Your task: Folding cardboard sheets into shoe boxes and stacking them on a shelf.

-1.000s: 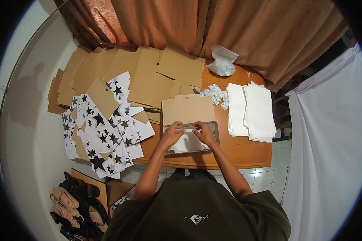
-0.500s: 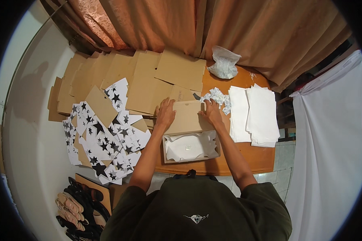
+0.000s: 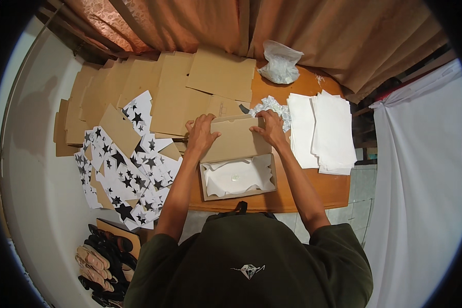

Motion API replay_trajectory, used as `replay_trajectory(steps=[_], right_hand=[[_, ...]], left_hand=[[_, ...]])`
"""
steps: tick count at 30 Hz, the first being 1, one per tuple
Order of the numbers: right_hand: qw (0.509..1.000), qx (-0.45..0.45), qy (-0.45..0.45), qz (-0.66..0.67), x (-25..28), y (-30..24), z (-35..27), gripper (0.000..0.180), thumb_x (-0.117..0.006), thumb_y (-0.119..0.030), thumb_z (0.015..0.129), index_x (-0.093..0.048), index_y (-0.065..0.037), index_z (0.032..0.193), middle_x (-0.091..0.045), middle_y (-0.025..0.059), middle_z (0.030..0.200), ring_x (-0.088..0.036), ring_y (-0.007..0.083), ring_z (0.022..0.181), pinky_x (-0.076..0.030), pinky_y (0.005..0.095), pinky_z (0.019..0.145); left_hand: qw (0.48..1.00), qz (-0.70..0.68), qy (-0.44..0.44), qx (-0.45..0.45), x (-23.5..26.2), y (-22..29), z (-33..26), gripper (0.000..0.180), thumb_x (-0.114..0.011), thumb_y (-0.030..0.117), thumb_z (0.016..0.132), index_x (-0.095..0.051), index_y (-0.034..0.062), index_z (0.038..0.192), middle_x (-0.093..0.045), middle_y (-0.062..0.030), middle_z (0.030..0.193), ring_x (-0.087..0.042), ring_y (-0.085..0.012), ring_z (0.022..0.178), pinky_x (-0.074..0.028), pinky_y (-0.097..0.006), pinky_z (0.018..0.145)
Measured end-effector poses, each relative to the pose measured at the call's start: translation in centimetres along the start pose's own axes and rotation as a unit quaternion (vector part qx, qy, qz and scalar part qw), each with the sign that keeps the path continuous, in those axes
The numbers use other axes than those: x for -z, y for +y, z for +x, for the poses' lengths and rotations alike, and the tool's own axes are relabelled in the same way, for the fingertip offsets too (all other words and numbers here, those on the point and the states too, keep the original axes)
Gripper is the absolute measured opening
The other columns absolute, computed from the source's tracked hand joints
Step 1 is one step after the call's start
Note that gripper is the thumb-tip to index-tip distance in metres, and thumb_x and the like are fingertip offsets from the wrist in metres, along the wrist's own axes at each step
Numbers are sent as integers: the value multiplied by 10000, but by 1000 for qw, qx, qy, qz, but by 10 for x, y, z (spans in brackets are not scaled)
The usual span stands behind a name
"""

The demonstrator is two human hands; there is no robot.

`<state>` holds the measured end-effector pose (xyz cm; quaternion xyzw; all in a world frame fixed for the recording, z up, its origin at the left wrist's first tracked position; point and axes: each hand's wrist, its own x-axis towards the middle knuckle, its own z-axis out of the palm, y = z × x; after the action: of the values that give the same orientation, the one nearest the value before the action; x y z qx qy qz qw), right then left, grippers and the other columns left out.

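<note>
In front of me on the table stands a brown cardboard box (image 3: 238, 193) with its hinged lid (image 3: 233, 141) raised at the far side. White tissue paper (image 3: 223, 177) lines the inside, and a small pale sachet (image 3: 235, 177) lies on it. My left hand (image 3: 201, 134) grips the lid's left far corner, thumb on the inner face. At the right far corner my right hand (image 3: 270, 127) holds the lid the same way, fingers bent over the edge. The undersides of the fingers are hidden.
Flat cardboard blanks (image 3: 174, 97) cover the back left, star-printed sheets (image 3: 133, 169) the left. White paper stacks (image 3: 333, 136) lie right, beside a pile of small sachets (image 3: 272, 107) and a plastic bag (image 3: 281, 66). Shoes (image 3: 97, 262) sit low at the left.
The whole scene has shifted slightly up and left in view. My hands stay at the lid's far corners; my right fingers now curl more over its edge.
</note>
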<state>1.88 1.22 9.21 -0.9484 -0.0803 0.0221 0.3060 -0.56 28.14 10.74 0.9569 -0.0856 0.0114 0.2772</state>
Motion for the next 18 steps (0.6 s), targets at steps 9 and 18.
replay_trajectory(steps=[9, 18], right_hand=[[992, 57, 104, 42, 20, -20, -78, 297, -807, -130, 777, -651, -80, 1025, -655, 91, 1023, -585, 313, 1046, -403, 458, 927], [980, 109, 142, 81, 12, -15, -148, 282, -782, -2, 727, -649, -44, 973, -669, 122, 1081, -596, 323, 1066, -452, 414, 935]], left_hand=[[989, 3, 130, -74, 12, 31, -73, 307, -768, 121, 804, -616, 82, 1068, -611, -60, 979, -597, -243, 1034, -295, -470, 983], [984, -18, 157, -87, 2, 52, -154, 348, -742, 19, 700, -622, 99, 1017, -592, -51, 1037, -572, -247, 1126, -285, -453, 996]])
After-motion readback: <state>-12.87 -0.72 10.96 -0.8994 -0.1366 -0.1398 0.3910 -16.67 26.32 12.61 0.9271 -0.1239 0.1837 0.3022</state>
